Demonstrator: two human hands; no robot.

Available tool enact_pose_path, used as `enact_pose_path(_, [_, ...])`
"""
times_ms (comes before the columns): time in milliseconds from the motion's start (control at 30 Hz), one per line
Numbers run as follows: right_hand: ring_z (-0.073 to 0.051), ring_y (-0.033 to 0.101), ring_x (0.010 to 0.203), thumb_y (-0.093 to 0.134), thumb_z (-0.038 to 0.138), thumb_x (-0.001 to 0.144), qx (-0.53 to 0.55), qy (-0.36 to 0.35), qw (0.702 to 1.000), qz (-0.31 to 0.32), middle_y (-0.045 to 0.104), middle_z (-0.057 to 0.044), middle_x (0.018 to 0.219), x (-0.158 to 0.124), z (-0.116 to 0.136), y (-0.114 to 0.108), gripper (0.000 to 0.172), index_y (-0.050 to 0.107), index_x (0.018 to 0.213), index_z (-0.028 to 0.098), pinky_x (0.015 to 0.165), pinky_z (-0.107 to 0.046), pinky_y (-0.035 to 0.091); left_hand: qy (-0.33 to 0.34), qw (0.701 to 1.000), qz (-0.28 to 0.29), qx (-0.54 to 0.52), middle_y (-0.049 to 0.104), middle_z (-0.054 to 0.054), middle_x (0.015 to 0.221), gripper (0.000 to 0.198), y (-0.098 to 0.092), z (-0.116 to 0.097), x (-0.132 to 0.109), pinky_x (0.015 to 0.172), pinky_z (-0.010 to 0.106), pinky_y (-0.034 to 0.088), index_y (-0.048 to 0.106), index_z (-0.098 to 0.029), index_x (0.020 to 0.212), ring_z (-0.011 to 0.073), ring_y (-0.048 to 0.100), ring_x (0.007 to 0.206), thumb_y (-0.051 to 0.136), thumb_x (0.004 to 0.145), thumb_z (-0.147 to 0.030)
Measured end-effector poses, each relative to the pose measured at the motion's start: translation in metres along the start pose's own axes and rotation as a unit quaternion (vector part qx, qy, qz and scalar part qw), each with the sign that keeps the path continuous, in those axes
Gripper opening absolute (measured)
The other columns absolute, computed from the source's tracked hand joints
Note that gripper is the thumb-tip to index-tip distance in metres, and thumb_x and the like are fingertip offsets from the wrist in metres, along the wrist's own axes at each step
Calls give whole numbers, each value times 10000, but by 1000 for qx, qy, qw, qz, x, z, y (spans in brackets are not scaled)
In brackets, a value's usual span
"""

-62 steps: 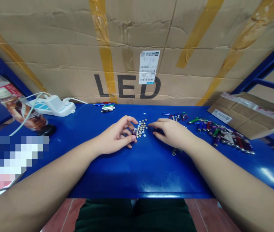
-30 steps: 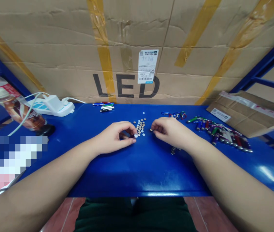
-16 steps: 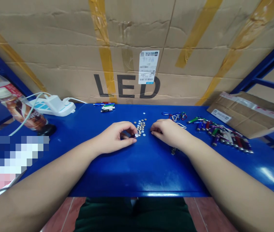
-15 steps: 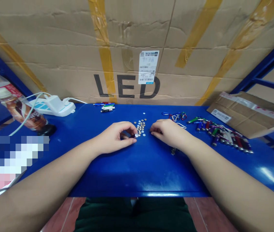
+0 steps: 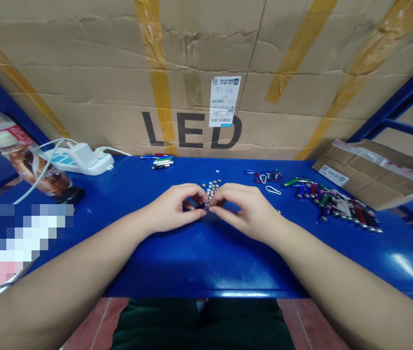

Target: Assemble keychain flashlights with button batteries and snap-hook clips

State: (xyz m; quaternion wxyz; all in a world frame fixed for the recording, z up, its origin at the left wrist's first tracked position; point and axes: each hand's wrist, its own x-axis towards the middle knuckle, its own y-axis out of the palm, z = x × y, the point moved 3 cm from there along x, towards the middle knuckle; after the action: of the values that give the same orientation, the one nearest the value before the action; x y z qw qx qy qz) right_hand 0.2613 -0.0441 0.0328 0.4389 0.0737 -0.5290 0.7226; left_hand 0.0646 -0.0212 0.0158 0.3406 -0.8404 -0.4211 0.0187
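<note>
My left hand [image 5: 171, 209] rests on the blue table [image 5: 199, 257] with its fingers curled round a small dark cylindrical piece [image 5: 202, 206]. My right hand [image 5: 244, 209] meets it fingertip to fingertip, pinching something tiny I cannot make out at that piece's end. Just behind the fingertips lies a cluster of several small silver button cells [image 5: 213, 186]. One stray cell [image 5: 217, 171] sits farther back.
Several coloured mini flashlights [image 5: 332, 204] lie at the right, with carabiner clips [image 5: 264, 176] and a loose clip [image 5: 272, 190]. More flashlights [image 5: 160, 161] lie at the back. A power strip [image 5: 82, 160], a bottle [image 5: 24, 160], a flat carton [image 5: 374, 170] and a big cardboard box [image 5: 206, 73] surround the table.
My right hand has moved left from beside the button cells to meet my left hand's fingertips. The left hand has stayed in place, still curled on the small piece.
</note>
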Motion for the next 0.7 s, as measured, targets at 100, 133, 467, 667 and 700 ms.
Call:
enact_pose_path(100, [-172,677,869,633,168,966,-12,-15,1000,5,720,-58,929,0,0,0,52,671,945,198,796,-292,544,8,1000,0,19,698,48,1017,136,0,-1,0,779,291,595,676,-172,1000,173,701,888,692,880,-233])
enact_pose_path(133, [-177,679,891,623,174,974,-14,-18,1000,9,721,-62,946,-1,1,0,60,672,955,202,814,-298,547,8,1000,0,21,698,46,1018,135,0,0,0,779,289,593,676,-174,1001,172,699,886,691,882,-236])
enact_pose_path(467, [-198,668,956,597,195,980,-25,-20,998,50,703,-78,1011,-2,1,-2,96,686,1009,215,864,-324,546,0,1000,1,16,694,55,1029,144,1,1,0,780,294,595,679,-181,993,177,688,889,703,889,-279])
enact_pose_path(667, [-194,678,903,610,208,950,-71,26,997,27,723,-65,962,-3,-3,-25,71,667,991,205,834,-307,524,-23,1000,-4,-6,684,59,1053,211,1,3,-1,775,293,594,651,-189,1050,185,689,924,717,902,-325])
enact_pose_path(700, [-192,682,889,609,208,942,-89,45,995,29,730,-62,958,-4,-7,-31,79,672,988,204,827,-305,520,-28,1000,-9,-8,679,57,1058,246,0,3,-2,767,285,592,638,-199,1103,185,689,938,716,906,-324])
